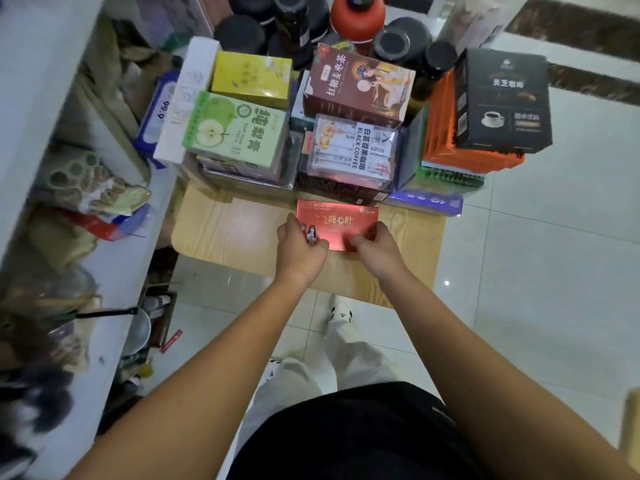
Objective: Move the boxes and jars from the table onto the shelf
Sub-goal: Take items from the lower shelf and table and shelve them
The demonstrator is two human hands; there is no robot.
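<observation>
Holding a flat red box (pixel 341 221) with both hands, a person stands at a small wooden table (pixel 225 233). The left hand (pixel 300 245) grips the near left corner of the box, its fingers curled round the edge. The right hand (pixel 375 249) grips the near right corner the same way. The red box is low over the bare front part of the table, just in front of a big pile of other boxes, and I cannot tell if it rests on the wood or is a little bit up. In the pile, a green box with an apple on it (pixel 235 129) sits on the left, with a yellow box (pixel 251 77) behind it and a long white box (pixel 188 98) beside them. A brown box (pixel 358 86) lies on top in the middle, and a clear box of black coffee (pixel 349 150) is right in front of it. On the right, a black box with a cup on it (pixel 502 98) sits on a stack of orange boxes (pixel 446 136). Dark jars (pixel 401 41) stand at the back of the table, next to one with a red top (pixel 356 12). A white shelf (pixel 31 81) full of bags runs along the left side
</observation>
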